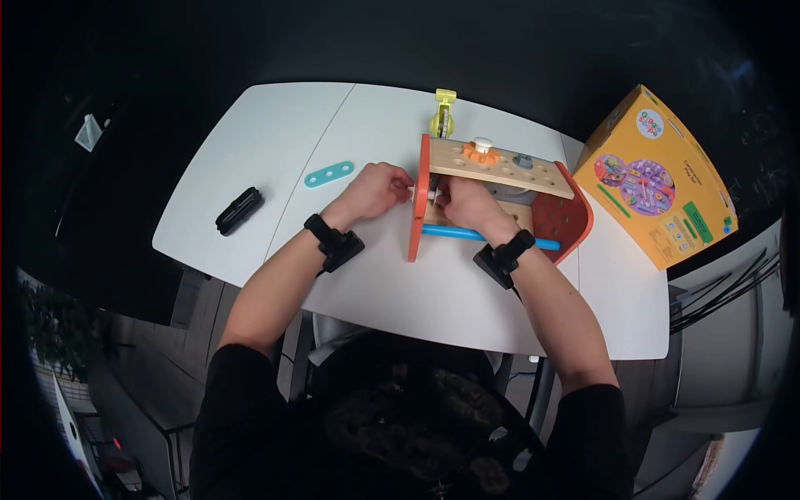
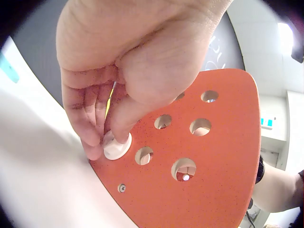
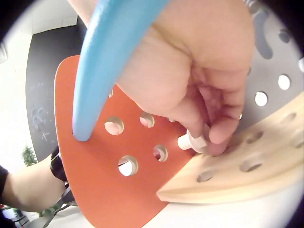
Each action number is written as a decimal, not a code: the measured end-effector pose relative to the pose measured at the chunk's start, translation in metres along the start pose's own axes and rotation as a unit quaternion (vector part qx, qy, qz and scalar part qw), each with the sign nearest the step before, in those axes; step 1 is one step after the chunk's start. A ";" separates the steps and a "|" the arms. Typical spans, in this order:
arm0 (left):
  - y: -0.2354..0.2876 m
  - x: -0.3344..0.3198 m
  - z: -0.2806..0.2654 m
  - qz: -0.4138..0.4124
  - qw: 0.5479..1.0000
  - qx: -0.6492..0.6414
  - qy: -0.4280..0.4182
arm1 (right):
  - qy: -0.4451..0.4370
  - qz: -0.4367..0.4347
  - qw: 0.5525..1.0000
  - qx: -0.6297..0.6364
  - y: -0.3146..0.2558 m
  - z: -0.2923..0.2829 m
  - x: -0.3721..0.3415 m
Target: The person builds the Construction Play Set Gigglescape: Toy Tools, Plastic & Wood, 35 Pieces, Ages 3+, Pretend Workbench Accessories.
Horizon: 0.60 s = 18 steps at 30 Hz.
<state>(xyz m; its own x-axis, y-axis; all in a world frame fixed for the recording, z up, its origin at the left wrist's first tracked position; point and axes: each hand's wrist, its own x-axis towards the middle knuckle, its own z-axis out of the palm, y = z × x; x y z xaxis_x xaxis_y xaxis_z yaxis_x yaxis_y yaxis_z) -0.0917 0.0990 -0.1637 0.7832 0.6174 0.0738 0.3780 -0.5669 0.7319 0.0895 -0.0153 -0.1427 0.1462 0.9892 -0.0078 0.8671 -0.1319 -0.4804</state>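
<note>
A toy workbench stands on the table, with an orange side panel, a pale wooden top board and a blue rod across its front. At the outer face of that panel, my left hand pinches the round head of a white plastic bolt between thumb and fingers. My right hand reaches inside the bench, under the top board. In the right wrist view its thumb and fingers pinch a white nut at the bolt's threaded end, close to the panel's inner face.
An orange gear and a grey piece sit on the top board. Behind the bench is a yellow-green toy. A teal three-hole strip and a black case lie left. A yellow box stands right.
</note>
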 end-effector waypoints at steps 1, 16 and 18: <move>-0.002 0.001 0.001 0.001 1.000 -0.007 0.001 | -0.004 -0.001 1.000 -0.004 0.000 0.000 0.000; 0.003 -0.001 -0.001 -0.008 1.000 0.002 -0.009 | -0.003 -0.003 1.000 -0.012 0.002 0.000 0.002; 0.000 0.000 0.000 -0.006 1.000 -0.005 -0.009 | -0.014 0.005 1.000 -0.015 0.001 0.000 0.003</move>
<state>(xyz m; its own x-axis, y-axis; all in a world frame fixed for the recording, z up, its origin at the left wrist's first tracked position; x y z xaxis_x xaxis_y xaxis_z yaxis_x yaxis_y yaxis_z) -0.0916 0.0989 -0.1633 0.7868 0.6150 0.0527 0.3834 -0.5538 0.7391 0.0913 -0.0130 -0.1433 0.1416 0.9892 -0.0375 0.8796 -0.1431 -0.4537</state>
